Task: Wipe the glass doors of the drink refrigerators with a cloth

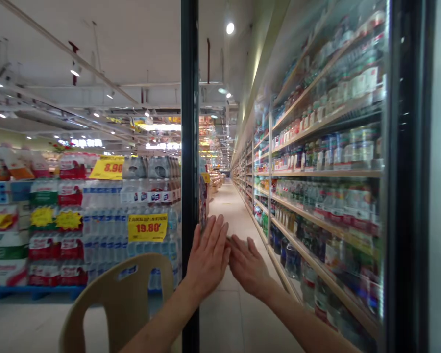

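In the middle of the head view, my left hand point(208, 256) is raised with its fingers stretched out and its back toward me. My right hand point(250, 268) is just beside it, fingers also extended and tilted toward the left one. The hands meet or nearly meet at the fingertips and thumb. Both appear to be at a glass door point(235, 314) with a dark frame point(190, 122); whether the palms press on the glass cannot be made out. No held object shows in either hand.
Shelves of bottled drinks point(323, 201) line the right, partly seen through or mirrored in glass. A beige plastic chair point(132, 294) stands at lower left. Behind it are stacked water packs point(106, 235) with yellow price signs point(147, 227). A long aisle floor point(230, 196) runs ahead.
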Demonstrator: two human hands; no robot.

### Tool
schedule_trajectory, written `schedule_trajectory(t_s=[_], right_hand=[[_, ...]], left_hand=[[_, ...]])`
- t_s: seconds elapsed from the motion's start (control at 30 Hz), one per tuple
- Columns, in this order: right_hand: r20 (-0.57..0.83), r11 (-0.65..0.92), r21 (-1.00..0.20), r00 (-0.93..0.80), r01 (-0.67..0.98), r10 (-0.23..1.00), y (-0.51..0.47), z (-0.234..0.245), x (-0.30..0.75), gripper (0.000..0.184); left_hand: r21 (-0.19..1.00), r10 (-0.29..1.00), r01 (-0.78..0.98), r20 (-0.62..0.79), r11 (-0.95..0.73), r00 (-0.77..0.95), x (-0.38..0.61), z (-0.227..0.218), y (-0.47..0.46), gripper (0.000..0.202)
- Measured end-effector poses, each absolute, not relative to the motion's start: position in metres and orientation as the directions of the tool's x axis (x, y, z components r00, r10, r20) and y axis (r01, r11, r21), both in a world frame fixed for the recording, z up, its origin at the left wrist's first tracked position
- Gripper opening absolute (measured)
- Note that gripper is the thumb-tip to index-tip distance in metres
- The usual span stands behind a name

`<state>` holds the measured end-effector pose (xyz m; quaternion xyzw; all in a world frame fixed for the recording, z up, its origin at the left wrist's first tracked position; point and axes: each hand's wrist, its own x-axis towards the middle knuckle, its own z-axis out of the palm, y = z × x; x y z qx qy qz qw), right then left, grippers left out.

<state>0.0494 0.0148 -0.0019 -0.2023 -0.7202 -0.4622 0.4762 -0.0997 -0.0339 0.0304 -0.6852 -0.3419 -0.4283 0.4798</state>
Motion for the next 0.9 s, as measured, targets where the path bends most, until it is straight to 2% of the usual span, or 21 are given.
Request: schedule_trajectory(t_s=[0.13, 0.17, 0.3, 0.37, 0.53, 0.6, 0.77, 0.8, 0.9], right_hand=[[0.958, 0.416, 0.286, -0.269, 0.863, -0.101, 0.013, 0.008, 0.058, 0.035], [0.961, 0.418, 0.277, -0.257, 0.865, -0.105, 0.012, 0.007, 0.059, 0.035], [0.903, 0.481, 0.417, -0.41, 0.771, -0.125, 0.01, -0.019, 0.068, 0.03], [0.902, 0.479, 0.417, -0.415, 0.772, -0.117, 0.015, -0.026, 0.08, 0.032], [0.994, 0.373, 0.096, -0.07, 0.923, -0.081, 0.027, -0.009, 0.116, 0.052], [0.997, 0.355, 0.03, -0.001, 0.934, -0.081, 0.026, -0.011, 0.12, 0.056], [0.967, 0.39, 0.243, -0.252, 0.888, -0.028, 0.023, -0.034, 0.124, 0.058], [0.974, 0.371, 0.219, -0.224, 0.903, -0.029, 0.024, -0.036, 0.13, 0.057], [0.996, 0.287, -0.024, 0.046, 0.958, -0.072, 0.029, -0.037, 0.15, 0.056]], left_hand=[[-0.352, 0.047, 0.877, 0.921, -0.328, 0.387, -0.094, 0.027, -0.029, 0.057], [-0.349, 0.048, 0.876, 0.921, -0.333, 0.386, -0.092, 0.025, -0.028, 0.058], [-0.354, 0.055, 0.866, 0.916, -0.354, 0.397, -0.086, 0.018, -0.025, 0.058], [-0.352, 0.055, 0.865, 0.917, -0.357, 0.396, -0.082, 0.014, -0.023, 0.058], [-0.344, 0.066, 0.864, 0.917, -0.369, 0.393, -0.065, 0.002, -0.017, 0.058], [-0.341, 0.063, 0.856, 0.917, -0.389, 0.395, -0.056, -0.005, -0.015, 0.056], [-0.322, 0.066, 0.858, 0.924, -0.399, 0.377, -0.041, -0.021, -0.003, 0.051], [-0.316, 0.071, 0.862, 0.925, -0.397, 0.372, -0.041, -0.023, -0.001, 0.051], [-0.318, 0.076, 0.86, 0.923, -0.398, 0.377, -0.04, -0.025, 0.004, 0.052]])
